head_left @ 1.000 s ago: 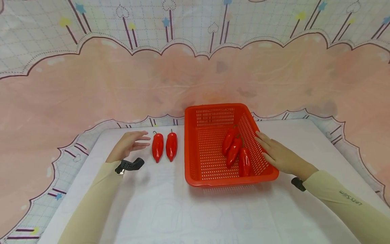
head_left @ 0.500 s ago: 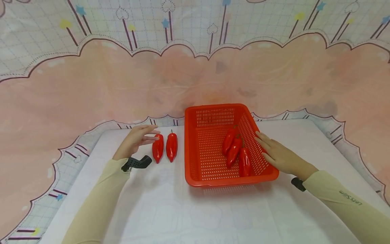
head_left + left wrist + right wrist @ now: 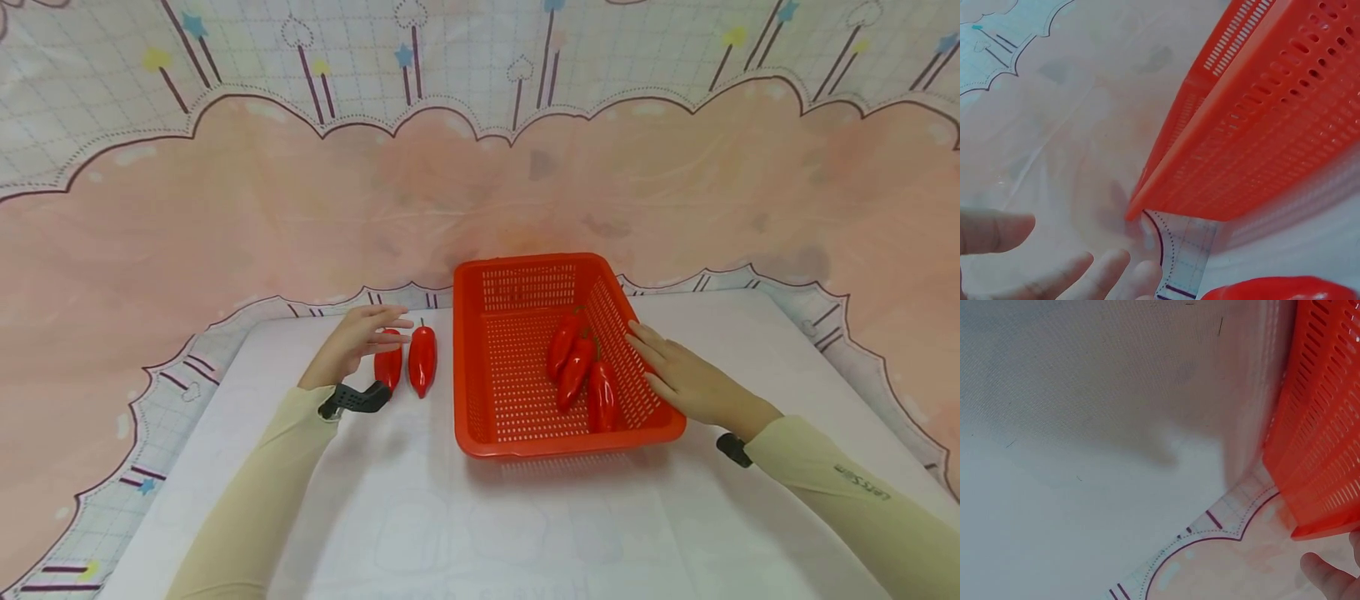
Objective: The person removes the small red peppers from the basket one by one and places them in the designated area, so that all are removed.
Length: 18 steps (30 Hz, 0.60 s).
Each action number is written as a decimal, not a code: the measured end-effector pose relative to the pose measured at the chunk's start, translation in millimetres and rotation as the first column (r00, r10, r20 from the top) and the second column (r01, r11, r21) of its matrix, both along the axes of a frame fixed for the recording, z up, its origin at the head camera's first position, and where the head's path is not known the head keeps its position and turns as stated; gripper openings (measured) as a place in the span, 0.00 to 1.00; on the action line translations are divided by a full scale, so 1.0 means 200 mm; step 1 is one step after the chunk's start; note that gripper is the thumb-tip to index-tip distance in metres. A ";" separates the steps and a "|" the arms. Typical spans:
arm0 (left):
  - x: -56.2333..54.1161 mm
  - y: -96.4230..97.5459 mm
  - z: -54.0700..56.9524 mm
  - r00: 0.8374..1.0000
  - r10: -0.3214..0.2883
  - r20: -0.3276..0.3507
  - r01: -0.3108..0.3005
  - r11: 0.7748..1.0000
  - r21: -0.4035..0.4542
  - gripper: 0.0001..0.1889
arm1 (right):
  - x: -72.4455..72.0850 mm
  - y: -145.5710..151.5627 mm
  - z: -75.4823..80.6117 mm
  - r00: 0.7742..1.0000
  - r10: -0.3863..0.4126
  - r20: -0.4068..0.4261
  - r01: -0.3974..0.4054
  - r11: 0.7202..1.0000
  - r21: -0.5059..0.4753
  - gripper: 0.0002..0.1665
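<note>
Two glossy red peppers lie side by side left of the basket: a left pepper (image 3: pixel 387 367) and a right pepper (image 3: pixel 422 360). Over the left pepper hovers my left hand (image 3: pixel 360 340), fingers extended and partly hiding it; the hand holds nothing. In the left wrist view its thumb (image 3: pixel 997 231) and fingers are spread apart, with a pepper (image 3: pixel 1279 289) at the bottom edge. My right hand (image 3: pixel 686 379) rests its straight fingers on the right rim of the red plastic basket (image 3: pixel 468 367). Three red peppers (image 3: pixel 576 375) lie inside, against the basket's right side.
A white table (image 3: pixel 480 525) carries the basket and peppers. Behind it hangs a patterned pink and white cloth (image 3: pixel 337 200). Black straps with cameras sit at both wrists, the left wrist camera (image 3: pixel 363 398) hanging close to the left pepper.
My left hand has moved rightward, from beside the left pepper to over it, reaching near the right one. The right hand, basket and peppers have stayed put.
</note>
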<state>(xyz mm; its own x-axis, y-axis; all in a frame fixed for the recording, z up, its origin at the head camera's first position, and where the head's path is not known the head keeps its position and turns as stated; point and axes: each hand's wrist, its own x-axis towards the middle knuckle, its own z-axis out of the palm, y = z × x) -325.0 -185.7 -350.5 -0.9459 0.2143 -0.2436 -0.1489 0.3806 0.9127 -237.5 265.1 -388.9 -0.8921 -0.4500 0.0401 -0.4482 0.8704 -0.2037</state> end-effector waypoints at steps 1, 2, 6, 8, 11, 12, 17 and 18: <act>0.00 0.01 0.00 1.000 0.001 0.004 -0.001 1.000 0.006 0.28 | 0.00 0.00 0.00 1.000 -0.002 0.002 0.002 1.000 0.001 0.38; 0.00 0.01 0.00 1.000 -0.002 0.007 0.002 1.000 0.007 0.28 | 0.00 0.00 0.00 1.000 -0.004 0.003 0.004 1.000 0.002 0.38; 0.00 0.04 0.00 1.000 -0.012 0.010 0.012 1.000 0.020 0.28 | 0.00 0.00 0.01 1.000 -0.006 0.006 0.006 1.000 0.001 0.38; 0.00 0.05 -0.01 1.000 -0.018 0.010 0.018 1.000 0.022 0.28 | 0.00 0.00 0.01 1.000 -0.004 0.003 0.004 1.000 0.004 0.38; 0.00 0.06 -0.01 1.000 -0.026 0.015 0.026 0.999 0.026 0.27 | 0.00 -0.01 0.01 1.000 0.000 0.000 0.000 1.000 0.001 0.37; 0.00 0.06 -0.01 0.999 -0.028 0.017 0.028 0.999 0.025 0.27 | 0.00 -0.01 0.01 1.000 0.001 0.000 -0.001 1.000 0.000 0.37; 0.00 0.07 -0.03 0.999 -0.036 0.017 0.036 0.999 0.028 0.27 | 0.00 0.00 0.01 1.000 0.000 0.004 0.000 1.000 -0.004 0.37; 0.00 0.07 -0.03 0.999 -0.036 0.015 0.036 0.999 0.027 0.27 | 0.00 0.00 0.00 1.000 -0.001 0.004 0.001 1.000 -0.004 0.37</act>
